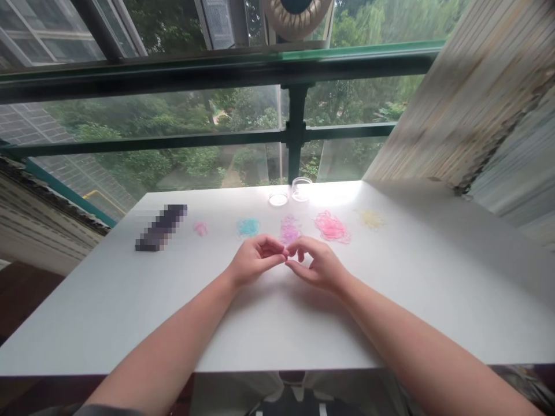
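My left hand (255,260) and my right hand (318,264) meet fingertip to fingertip above the white table (277,329). Thumb and fingers of each are pinched together around a tiny pinkish-red piece (285,255), mostly covered by the fingertips, so its kind is unclear. Just beyond them lies a purple heap (289,228) of thin strands that look like small rubber bands. To its right is a larger pink-red heap (332,226), then a pale yellow one (372,218). On the left are a teal heap (248,227) and a small pink one (200,229).
A clear round container (302,189) and a clear round lid (278,199) stand near the table's far edge. A dark, pixelated oblong object (162,227) lies at the left. Behind the table are a window with a green rail (243,138) and a curtain (437,110) on the right.
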`<state>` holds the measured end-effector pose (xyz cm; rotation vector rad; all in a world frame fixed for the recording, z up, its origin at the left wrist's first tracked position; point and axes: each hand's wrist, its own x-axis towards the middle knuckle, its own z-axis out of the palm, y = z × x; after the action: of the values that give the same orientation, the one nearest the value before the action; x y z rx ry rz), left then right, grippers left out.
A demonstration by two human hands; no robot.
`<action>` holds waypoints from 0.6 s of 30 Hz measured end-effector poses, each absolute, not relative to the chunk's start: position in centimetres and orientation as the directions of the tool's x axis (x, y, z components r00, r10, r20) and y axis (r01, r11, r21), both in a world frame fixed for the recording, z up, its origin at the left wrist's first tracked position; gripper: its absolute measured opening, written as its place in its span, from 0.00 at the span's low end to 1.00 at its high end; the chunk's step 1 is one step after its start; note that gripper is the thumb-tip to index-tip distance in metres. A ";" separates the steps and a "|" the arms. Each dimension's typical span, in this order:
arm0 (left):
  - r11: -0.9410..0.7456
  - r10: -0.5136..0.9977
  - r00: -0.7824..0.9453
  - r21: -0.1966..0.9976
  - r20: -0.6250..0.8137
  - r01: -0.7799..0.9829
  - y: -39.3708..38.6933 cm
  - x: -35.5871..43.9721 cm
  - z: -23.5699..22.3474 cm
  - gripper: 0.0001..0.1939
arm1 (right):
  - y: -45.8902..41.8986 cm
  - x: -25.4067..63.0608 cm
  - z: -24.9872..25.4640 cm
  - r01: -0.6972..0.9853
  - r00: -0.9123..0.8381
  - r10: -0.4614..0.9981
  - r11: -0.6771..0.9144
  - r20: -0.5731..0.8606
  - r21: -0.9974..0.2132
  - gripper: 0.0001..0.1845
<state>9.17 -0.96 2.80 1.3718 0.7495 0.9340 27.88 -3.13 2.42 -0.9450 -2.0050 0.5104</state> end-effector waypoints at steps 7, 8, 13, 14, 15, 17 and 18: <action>-0.082 0.900 0.416 0.988 0.130 -0.133 -1.0 9.1 2.9 0.10 | -3.3 28.0 2.5 0.409 -0.395 0.779 0.624 0.487 -0.666 0.12; -0.081 0.897 0.422 0.988 0.129 -0.130 -1.0 9.2 2.9 0.10 | -3.3 27.9 2.4 0.416 -0.389 0.783 0.619 0.485 -0.666 0.10; -0.088 0.896 0.427 0.991 0.121 -0.097 -1.0 9.1 2.7 0.11 | -3.1 27.8 2.2 0.442 -0.357 0.796 0.605 0.488 -0.663 0.02; -0.089 0.897 0.425 0.992 0.120 -0.091 -1.0 9.1 2.6 0.10 | -3.1 27.8 2.2 0.442 -0.359 0.796 0.604 0.487 -0.663 0.03; -0.090 0.897 0.426 0.992 0.118 -0.085 -1.0 9.1 2.6 0.10 | -3.1 27.8 2.2 0.442 -0.361 0.797 0.603 0.484 -0.664 0.03; -0.093 0.897 0.427 0.993 0.117 -0.077 -1.0 9.1 2.6 0.10 | -3.1 27.9 2.3 0.439 -0.363 0.800 0.599 0.477 -0.670 0.03; -0.096 0.897 0.425 0.993 0.119 -0.076 -0.9 9.1 2.5 0.10 | -3.1 27.9 2.3 0.436 -0.362 0.802 0.596 0.475 -0.674 0.04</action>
<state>9.06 -0.94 2.55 1.4271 0.7851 0.9755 27.89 -3.13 2.31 -0.9820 -2.0018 0.5640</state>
